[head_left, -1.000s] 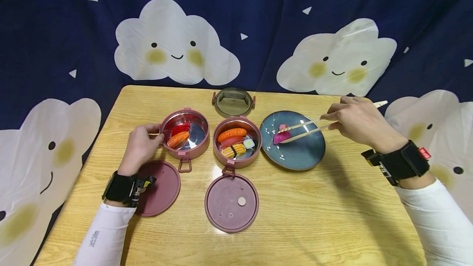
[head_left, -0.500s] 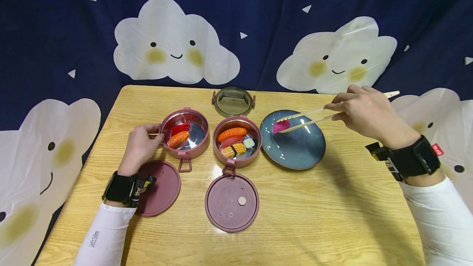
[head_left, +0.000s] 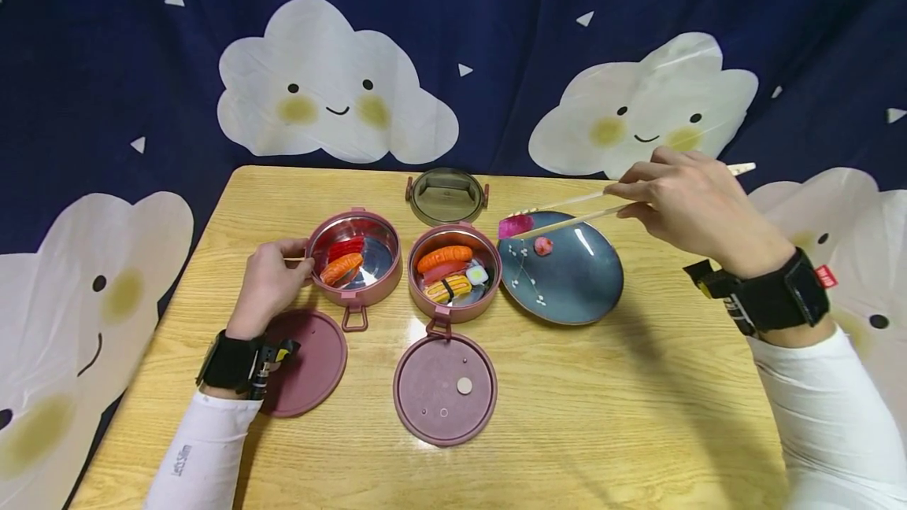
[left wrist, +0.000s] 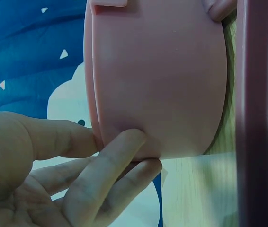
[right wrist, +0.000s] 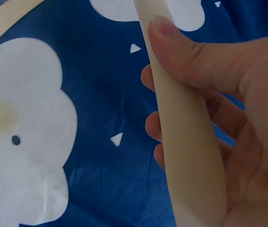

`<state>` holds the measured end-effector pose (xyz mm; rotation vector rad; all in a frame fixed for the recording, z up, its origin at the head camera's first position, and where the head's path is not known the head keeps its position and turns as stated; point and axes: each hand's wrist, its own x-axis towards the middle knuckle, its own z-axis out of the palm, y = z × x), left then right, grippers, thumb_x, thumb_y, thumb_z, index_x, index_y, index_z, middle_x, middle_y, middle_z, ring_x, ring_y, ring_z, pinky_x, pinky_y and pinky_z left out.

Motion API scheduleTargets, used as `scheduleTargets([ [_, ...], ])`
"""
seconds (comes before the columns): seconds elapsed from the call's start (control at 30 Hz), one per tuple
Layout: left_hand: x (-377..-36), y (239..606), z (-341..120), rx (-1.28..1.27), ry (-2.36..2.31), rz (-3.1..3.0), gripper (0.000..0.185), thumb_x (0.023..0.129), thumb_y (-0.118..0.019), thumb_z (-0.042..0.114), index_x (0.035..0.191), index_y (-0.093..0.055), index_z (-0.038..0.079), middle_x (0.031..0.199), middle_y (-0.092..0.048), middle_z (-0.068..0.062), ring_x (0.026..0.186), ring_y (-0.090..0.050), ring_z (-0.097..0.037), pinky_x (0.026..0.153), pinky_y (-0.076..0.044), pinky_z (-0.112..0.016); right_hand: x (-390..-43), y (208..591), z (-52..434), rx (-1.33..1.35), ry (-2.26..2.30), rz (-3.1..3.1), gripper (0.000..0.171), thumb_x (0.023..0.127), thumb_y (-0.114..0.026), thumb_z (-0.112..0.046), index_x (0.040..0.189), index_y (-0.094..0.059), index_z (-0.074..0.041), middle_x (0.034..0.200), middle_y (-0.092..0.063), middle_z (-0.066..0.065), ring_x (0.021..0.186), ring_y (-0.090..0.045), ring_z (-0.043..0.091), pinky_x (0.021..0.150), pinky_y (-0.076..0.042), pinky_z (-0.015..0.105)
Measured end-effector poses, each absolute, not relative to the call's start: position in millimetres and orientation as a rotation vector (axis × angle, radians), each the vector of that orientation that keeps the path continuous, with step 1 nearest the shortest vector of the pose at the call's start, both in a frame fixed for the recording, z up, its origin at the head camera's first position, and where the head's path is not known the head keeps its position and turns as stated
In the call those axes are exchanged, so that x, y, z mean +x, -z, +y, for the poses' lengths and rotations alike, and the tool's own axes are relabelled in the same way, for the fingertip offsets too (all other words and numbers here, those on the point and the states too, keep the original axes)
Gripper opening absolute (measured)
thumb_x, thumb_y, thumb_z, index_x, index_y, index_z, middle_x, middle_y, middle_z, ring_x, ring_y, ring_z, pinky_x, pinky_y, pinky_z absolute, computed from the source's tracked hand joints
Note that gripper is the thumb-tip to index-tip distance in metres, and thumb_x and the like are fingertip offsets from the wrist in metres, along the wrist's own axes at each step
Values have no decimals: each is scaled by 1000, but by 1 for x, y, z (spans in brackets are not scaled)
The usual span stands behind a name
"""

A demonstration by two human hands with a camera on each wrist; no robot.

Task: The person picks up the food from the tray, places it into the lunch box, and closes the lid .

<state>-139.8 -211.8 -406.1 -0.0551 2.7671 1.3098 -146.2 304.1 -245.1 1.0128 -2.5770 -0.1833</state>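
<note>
My right hand [head_left: 680,199] grips a pair of pale tongs [head_left: 567,223] with toothed tips, thumb along one broad arm [right wrist: 181,127]. Between the tips is a magenta piece of toy food [head_left: 515,227], over the upper left rim of the blue plate [head_left: 581,290]. A small pink ball-like piece [head_left: 543,246] lies on that plate. My left hand [head_left: 272,282] holds the left pink lunch box [head_left: 375,287] by its rim and side wall, seen close up in the left wrist view. Inside are a shrimp sushi [head_left: 342,267] and red slices [head_left: 346,247].
A second pink lunch box [head_left: 425,301] with several toy sushi stands between the first box and the plate. Two round pink lids [head_left: 444,392] lie in front; a smoky clear lid [head_left: 448,195] lies behind. A dark blue cloud curtain [head_left: 496,6] hangs beyond the table.
The tongs have lifted the magenta piece off the plate and carried it left and away towards the plate's rim, uncovering the pink ball. My left hand stays on the box.
</note>
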Motion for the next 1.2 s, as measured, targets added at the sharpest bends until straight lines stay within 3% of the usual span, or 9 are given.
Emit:
scheduleTargets([
  [0.5, -141, 408, -213, -50, -1298, 2775, 43, 104, -62, 5, 143, -58, -11, 132, -65, -36, 109, -75, -44, 78, -65, -25, -155, 231, 257, 1129, 182, -2493, 30, 80, -89, -6, 110, -83, -11, 99, -81, 8, 79, -58, 27, 65, -51, 38],
  [1.2, -141, 408, -212, -32, -1268, 2806, 42, 103, -62, 6, 142, -59, -11, 131, -66, -37, 107, -75, -44, 76, -65, -23, -171, 238, 182, 1307, 223, -2413, 29, 89, -85, -19, 118, -82, -17, 102, -79, 4, 85, -60, 28, 66, -50, 36],
])
